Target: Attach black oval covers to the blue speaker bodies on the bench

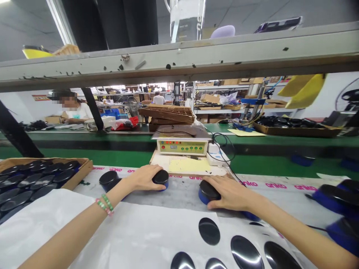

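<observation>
Left hand [144, 178] around one black-topped blue piece [161, 178], right hand [227, 191] around second piece [208, 192]

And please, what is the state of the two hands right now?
Left hand: closed on a round black-topped blue piece.
Right hand: closed on a second round black-topped blue piece.

Pink "anko" repeated in row along white surface covering [182, 189]. Clear container [183, 20] on upper shelf [210, 54]: large sideways letters, apparently "GU"; smaller print unreadable. Yellow-fronted electronic box [182, 147]: red display, panel labels too small to read. Red wall sign [41, 98] at left: characters illegible.
</observation>
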Demonstrator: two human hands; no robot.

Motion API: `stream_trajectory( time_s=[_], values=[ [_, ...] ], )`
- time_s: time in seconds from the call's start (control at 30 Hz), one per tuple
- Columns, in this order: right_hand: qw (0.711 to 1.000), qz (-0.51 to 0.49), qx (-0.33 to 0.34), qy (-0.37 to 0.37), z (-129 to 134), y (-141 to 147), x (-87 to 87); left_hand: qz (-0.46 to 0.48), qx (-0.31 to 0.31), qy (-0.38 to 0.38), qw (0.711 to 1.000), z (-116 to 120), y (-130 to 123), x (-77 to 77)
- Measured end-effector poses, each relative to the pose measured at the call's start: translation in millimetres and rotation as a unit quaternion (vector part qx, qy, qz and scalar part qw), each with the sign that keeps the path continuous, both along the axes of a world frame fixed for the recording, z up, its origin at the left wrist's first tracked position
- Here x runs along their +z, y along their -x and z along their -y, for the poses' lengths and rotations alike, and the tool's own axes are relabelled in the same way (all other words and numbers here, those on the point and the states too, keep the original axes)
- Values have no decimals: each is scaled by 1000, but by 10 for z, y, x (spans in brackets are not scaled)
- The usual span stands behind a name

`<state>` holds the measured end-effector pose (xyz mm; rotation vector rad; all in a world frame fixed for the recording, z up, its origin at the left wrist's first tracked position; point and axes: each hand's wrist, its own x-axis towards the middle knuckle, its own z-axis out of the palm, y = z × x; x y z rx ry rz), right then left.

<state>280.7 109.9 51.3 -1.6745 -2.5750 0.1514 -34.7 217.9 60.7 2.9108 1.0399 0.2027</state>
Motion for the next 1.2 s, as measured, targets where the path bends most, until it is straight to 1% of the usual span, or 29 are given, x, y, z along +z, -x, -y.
stream_trajectory(
  time_s=[0.1,0.23,0.3,0.37,0.47,0.53,0.6,0.67,0.73,0.77,0.83,0.9,0.97,1.07,1.2],
  values=[
    [1000,-9,-26,-14,-65,50,-7,10,-34,-11,999,95,-144,-47],
    [996,-21,-74,-42,-230,178,-18,19,-133,-14,991,306,-533,-104],
    [996,-22,-75,-46,-272,216,6,21,-178,-15,984,353,-732,-140],
    [997,-23,-64,-44,-246,186,70,29,-200,-20,979,359,-862,-175],
    [995,-24,-76,-54,-62,-6,183,50,-200,-33,978,347,-913,-210],
    [992,-17,-107,-62,127,-178,188,61,-196,-40,978,350,-900,-219],
    [989,-2,-136,-63,323,-316,102,68,-195,-45,977,368,-898,-219],
    [985,14,-160,-67,484,-374,-40,74,-197,-48,976,396,-926,-214],
    [981,21,-176,-73,584,-344,-169,79,-200,-49,975,425,-975,-205],
    [981,19,-172,-87,608,-298,-213,81,-201,-49,975,437,-1000,-201],
    [983,8,-130,-132,606,-168,-257,83,-195,-48,976,453,-1037,-191],
    [982,0,-68,-176,549,-20,-265,83,-185,-44,978,457,-1042,-183],
    [980,1,-28,-195,459,102,-271,79,-173,-40,981,460,-1013,-179],
    [979,-1,-11,-205,331,187,-302,75,-147,-39,986,473,-925,-193],
    [979,-10,-7,-205,256,185,-340,73,-129,-30,988,482,-839,-254]
  ],
)
